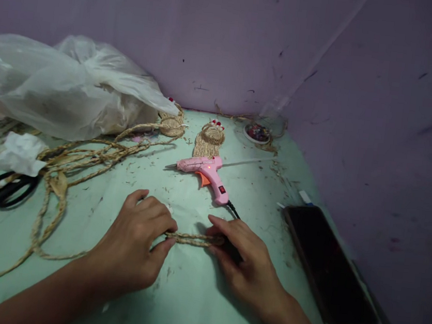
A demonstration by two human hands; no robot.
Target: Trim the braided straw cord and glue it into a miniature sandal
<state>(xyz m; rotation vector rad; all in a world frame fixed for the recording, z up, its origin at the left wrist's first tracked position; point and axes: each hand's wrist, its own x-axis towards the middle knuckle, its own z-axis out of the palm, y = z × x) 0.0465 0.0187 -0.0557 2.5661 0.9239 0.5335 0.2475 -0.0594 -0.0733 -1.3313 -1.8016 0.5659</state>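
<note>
A short doubled length of braided straw cord [193,239] stretches sideways between my two hands, just over the table. My left hand [139,236] is closed, thumb and forefinger pinching its left end. At the looped right end, my right hand [246,259] has thumb and fingers curled about the cord; a dark patch inside that hand is hard to make out. Beyond my hands lies a pink hot glue gun [209,171] with an orange trigger, its nozzle to the left and a glue stick out the back. Its black cable [234,210] runs toward my right hand.
Long braided cord [95,161] sprawls over the left side near black-handled scissors [10,190] and crumpled white paper [20,152]. Behind sits a plastic bag [72,88]. Woven straw pieces [208,140], a small dish of bits [257,133] and a phone [328,268] lie farther right.
</note>
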